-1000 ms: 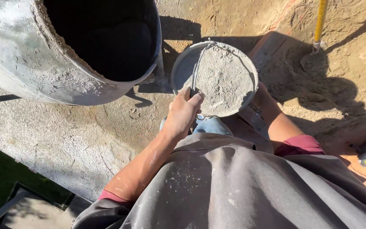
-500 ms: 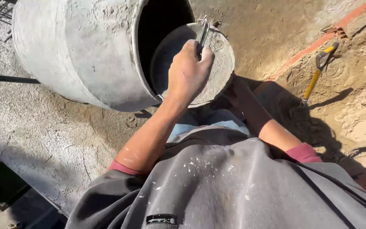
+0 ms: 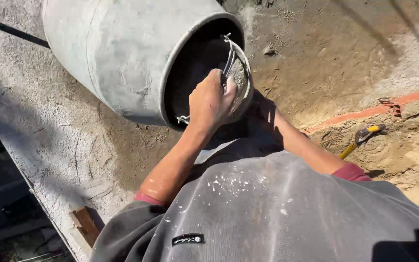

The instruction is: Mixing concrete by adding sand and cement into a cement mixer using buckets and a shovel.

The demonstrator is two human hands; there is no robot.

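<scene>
My left hand (image 3: 212, 102) is clenched around the wire handle (image 3: 229, 60) of a bucket of grey powder (image 3: 241, 85), tipped into the concrete mixer drum (image 3: 132, 53) mouth at twelve o'clock. My right hand is hidden under the bucket; I cannot tell its grip.

Harsh sunlight, deep hard shadows, sharp focus throughout.

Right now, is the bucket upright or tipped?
Tipped. The bucket leans mouth-first into the mixer drum, the left hand gripping its wire handle.
</scene>
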